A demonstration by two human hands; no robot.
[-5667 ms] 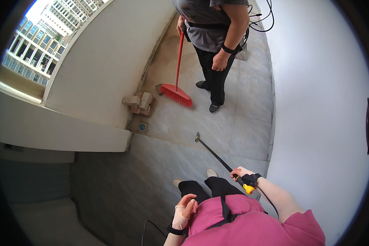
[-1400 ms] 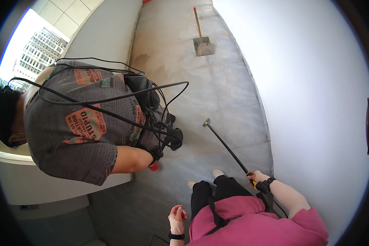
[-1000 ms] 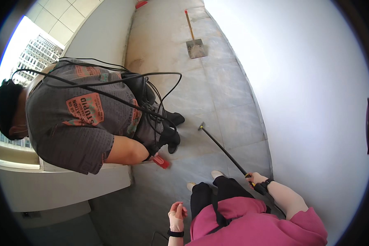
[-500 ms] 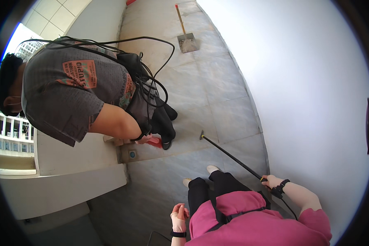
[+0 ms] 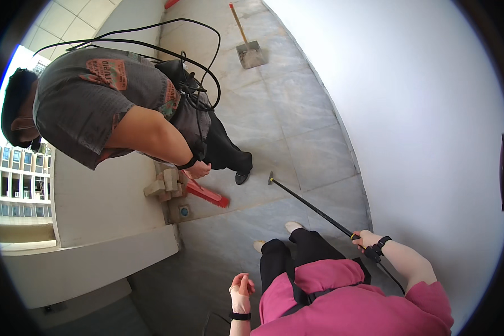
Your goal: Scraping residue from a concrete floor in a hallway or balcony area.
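My right hand [image 5: 365,239] is closed round the upper end of a long black-handled floor scraper [image 5: 319,211]. Its pole slants away to the left, and the small flat head [image 5: 271,178] rests on the floor tiles ahead of my feet. My left hand [image 5: 242,285] is held beside my waist, empty, with its fingers loosely curled. Ahead on the left, a co-worker [image 5: 89,106] bends over. That person's hand [image 5: 198,169] grips a red broom [image 5: 207,194], whose bristles point toward me.
Bricks [image 5: 167,185] are stacked by the low wall [image 5: 106,207] on the left, near a small floor drain [image 5: 185,211]. A metal dustpan [image 5: 251,55] with a wooden handle lies farther off. The white wall [image 5: 409,123] runs along the right. Black cables [image 5: 207,73] loop behind the co-worker.
The co-worker has stepped nearer, and the red broom has swung into fuller view, uncovering the bricks. My scraper's head has shifted slightly left and away. My left hand stays by my waist.
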